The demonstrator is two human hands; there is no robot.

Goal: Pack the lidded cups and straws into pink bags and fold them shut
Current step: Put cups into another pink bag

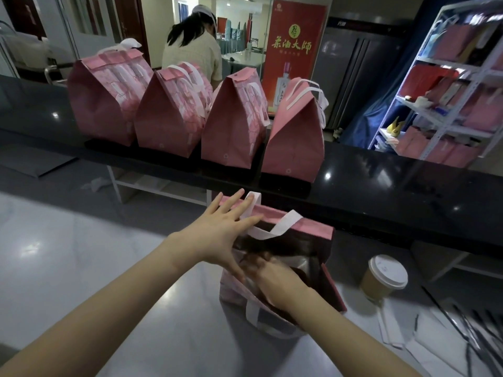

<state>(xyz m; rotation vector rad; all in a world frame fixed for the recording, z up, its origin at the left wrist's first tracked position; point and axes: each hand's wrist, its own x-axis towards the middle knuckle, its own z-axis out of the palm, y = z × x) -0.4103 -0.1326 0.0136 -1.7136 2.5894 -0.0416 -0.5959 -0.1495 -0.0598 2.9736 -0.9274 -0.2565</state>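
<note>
An open pink bag with white handles stands on the grey counter in front of me. My left hand lies flat with fingers spread against the bag's left rim. My right hand reaches down into the bag's mouth; its fingers are hidden in the dark interior, so what they hold cannot be told. A brown paper cup with a white lid stands to the right of the bag. Thin dark straws and white paper wrappers lie at the lower right. Several folded-shut pink bags line the black ledge behind.
The raised black ledge runs across just behind the open bag. A person stands beyond it, back turned. A white shelf rack with pink and red bags stands at the right. A red banner stands behind the ledge.
</note>
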